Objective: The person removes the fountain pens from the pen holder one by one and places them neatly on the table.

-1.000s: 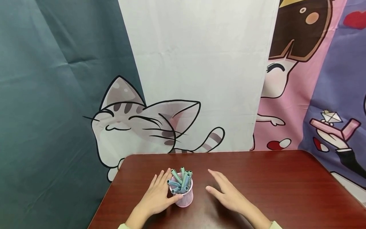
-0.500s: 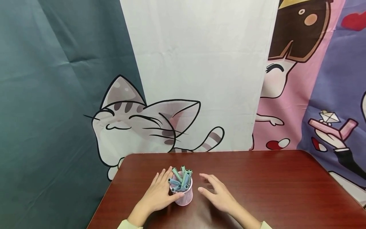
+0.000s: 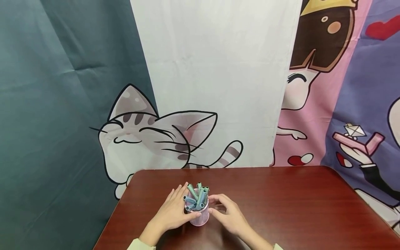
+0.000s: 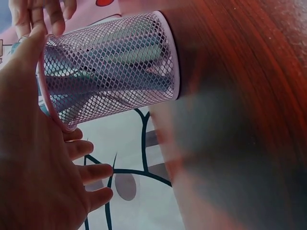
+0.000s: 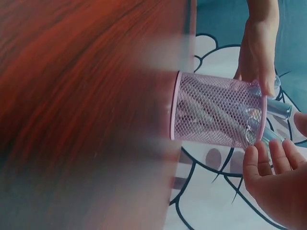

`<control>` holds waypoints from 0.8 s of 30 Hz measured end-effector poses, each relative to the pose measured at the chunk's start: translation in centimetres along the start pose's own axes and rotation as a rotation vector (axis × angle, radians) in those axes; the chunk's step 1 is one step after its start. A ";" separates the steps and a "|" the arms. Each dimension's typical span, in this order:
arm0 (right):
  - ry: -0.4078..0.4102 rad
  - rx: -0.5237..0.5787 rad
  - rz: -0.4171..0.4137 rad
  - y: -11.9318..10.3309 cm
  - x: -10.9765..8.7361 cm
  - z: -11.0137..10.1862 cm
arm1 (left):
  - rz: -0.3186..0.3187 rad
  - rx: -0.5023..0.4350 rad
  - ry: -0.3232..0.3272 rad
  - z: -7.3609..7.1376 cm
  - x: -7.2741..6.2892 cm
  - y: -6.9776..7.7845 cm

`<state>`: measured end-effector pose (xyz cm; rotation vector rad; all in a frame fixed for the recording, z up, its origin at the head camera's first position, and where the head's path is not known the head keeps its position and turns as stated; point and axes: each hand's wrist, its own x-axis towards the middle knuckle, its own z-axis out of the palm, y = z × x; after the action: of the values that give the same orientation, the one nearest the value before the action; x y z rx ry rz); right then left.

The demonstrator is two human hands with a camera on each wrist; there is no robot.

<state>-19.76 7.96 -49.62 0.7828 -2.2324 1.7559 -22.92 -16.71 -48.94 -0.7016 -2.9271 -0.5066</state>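
Fingers (image 3: pixel 217 197) of the right hand (image 3: pixel 230 217), loosely bent and gripping nothing, have just moved in beside the cup (image 3: pixel 199 218); contact is unclear. The left hand (image 3: pixel 171 214), straight-fingered, lies along its left, so it seems within both hands' reach, upright, holding pens (image 3: pixel 201 200). Under it, a table (image 3: pixel 281 201); behind it, cat-print cloth (image 3: pixel 218 76).

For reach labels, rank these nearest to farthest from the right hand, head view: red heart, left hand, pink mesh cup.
1. Pink mesh cup: just left of the right hand.
2. Left hand: at the cup's left.
3. Red heart: high at far right.
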 end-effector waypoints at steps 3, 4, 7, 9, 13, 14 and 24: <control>0.002 0.020 -0.002 -0.1 0.0 0.6 | -0.004 0.004 -0.006 0.1 0.0 -0.1; 0.002 0.020 -0.003 -0.1 0.0 0.9 | -0.008 0.004 -0.010 0.1 -0.1 -0.2; 0.009 0.011 0.000 -0.1 0.0 1.5 | -0.016 -0.001 -0.019 0.3 -0.2 -0.1; 0.022 -0.002 -0.005 -0.1 0.1 1.8 | -0.018 -0.004 -0.022 0.3 -0.3 -0.1; 0.044 -0.040 -0.021 -0.2 0.3 2.3 | -0.021 -0.006 -0.035 0.3 -0.3 0.1; 0.048 -0.049 -0.023 -0.2 0.4 2.4 | -0.024 -0.004 -0.038 0.3 -0.3 0.2; 0.086 -0.101 -0.021 -0.6 1.0 2.7 | -0.035 0.020 -0.047 -0.3 -0.2 0.7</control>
<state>-19.86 4.99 -49.39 0.6937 -2.2286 1.6213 -22.40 -16.37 -48.46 -0.6696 -2.9883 -0.4703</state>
